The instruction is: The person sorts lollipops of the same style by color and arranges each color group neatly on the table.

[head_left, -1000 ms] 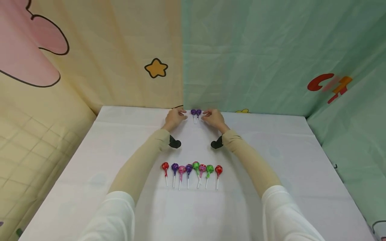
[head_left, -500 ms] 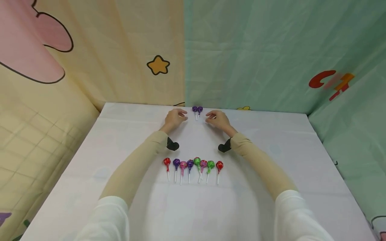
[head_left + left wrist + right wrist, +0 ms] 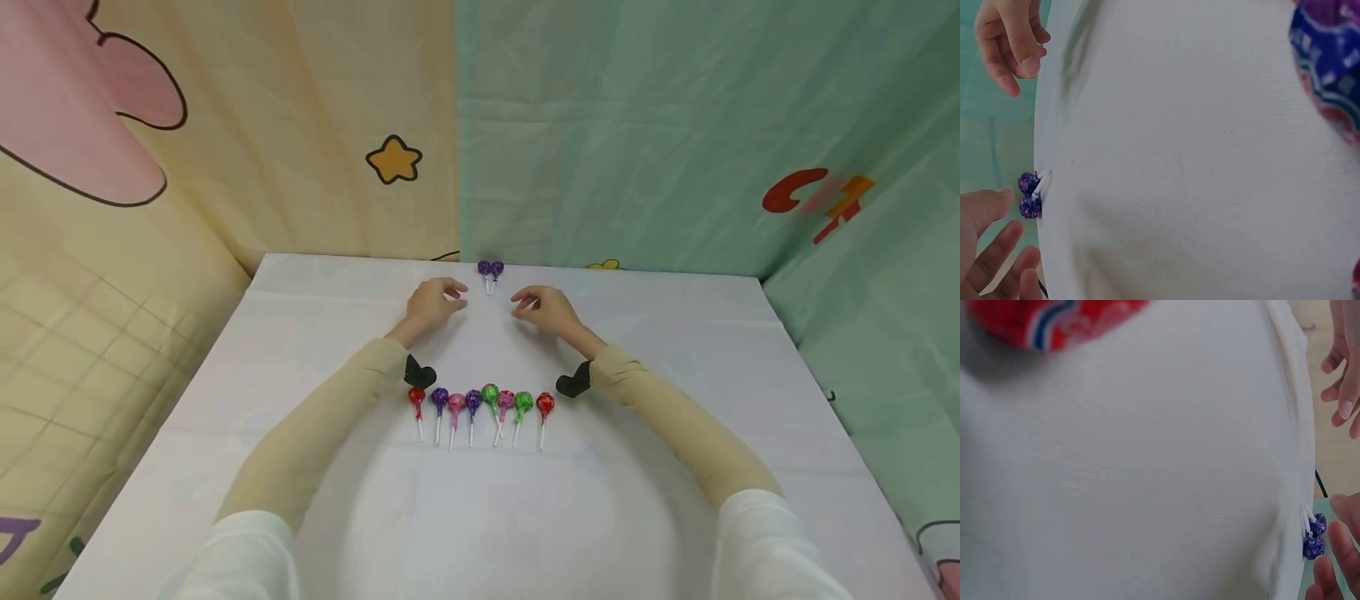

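Observation:
Two purple lollipops (image 3: pixel 483 268) lie side by side at the back edge of the white table, sticks toward me. My left hand (image 3: pixel 437 303) hovers to their left, fingers loosely bent and thumb apart, holding nothing. On the other side, my right hand (image 3: pixel 549 310) is likewise relaxed, with nothing in its fingers. Closer to me runs a row of several wrapped lollipops: a red one (image 3: pixel 417 395) at its left end, purple, pink and green ones (image 3: pixel 523 402) between, and another red lollipop (image 3: pixel 545 403) at its right end. Both forearms flank this row.
The white-covered table (image 3: pixel 660 500) meets a cream curtain (image 3: pixel 300 167) and a green curtain (image 3: pixel 637 150) along its back edge. Curtains also hang at both sides. Black wrist mounts (image 3: pixel 574 380) sit near the row's two ends.
Both hands have drawn back toward me from the two purple lollipops, and the right hand has also moved rightward. The lollipops stay in place while the head view shifts slightly.

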The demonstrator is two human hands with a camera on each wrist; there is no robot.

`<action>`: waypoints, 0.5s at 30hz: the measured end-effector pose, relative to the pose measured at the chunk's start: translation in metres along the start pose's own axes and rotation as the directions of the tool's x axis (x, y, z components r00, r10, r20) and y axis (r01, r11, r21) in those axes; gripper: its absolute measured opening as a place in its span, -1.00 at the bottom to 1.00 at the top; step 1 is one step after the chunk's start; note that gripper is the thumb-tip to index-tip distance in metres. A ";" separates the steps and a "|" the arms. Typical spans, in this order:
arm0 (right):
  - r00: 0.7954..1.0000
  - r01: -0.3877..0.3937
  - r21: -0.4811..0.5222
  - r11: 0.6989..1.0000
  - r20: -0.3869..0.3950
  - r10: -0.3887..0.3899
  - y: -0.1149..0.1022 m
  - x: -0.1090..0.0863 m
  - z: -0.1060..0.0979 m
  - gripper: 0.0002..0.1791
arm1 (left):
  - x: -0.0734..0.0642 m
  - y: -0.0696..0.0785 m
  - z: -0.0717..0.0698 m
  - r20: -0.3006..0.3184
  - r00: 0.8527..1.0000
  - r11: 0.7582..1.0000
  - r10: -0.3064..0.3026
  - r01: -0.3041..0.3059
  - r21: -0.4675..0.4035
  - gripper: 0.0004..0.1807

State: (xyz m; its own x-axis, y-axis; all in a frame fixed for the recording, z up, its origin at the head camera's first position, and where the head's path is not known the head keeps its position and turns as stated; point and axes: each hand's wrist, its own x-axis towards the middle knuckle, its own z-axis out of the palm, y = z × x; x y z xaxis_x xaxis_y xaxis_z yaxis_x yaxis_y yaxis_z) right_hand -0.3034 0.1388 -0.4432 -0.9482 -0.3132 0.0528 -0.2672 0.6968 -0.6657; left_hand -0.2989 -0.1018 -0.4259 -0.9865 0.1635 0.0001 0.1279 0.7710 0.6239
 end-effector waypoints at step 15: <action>0.997 0.070 0.062 0.996 0.041 -0.073 -0.018 -0.041 0.005 -0.73 | -0.044 -0.009 -0.009 0.003 0.999 0.996 0.053 -0.053 -0.067 -0.69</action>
State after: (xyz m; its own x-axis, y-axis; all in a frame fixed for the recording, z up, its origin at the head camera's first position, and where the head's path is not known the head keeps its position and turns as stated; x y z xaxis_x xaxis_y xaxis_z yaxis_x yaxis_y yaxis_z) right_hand -0.2587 0.1358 -0.4377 -0.9185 -0.3891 0.0704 -0.3217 0.6318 -0.7052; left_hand -0.2572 -0.1214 -0.4249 -0.9781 0.2059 0.0310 0.1726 0.7181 0.6742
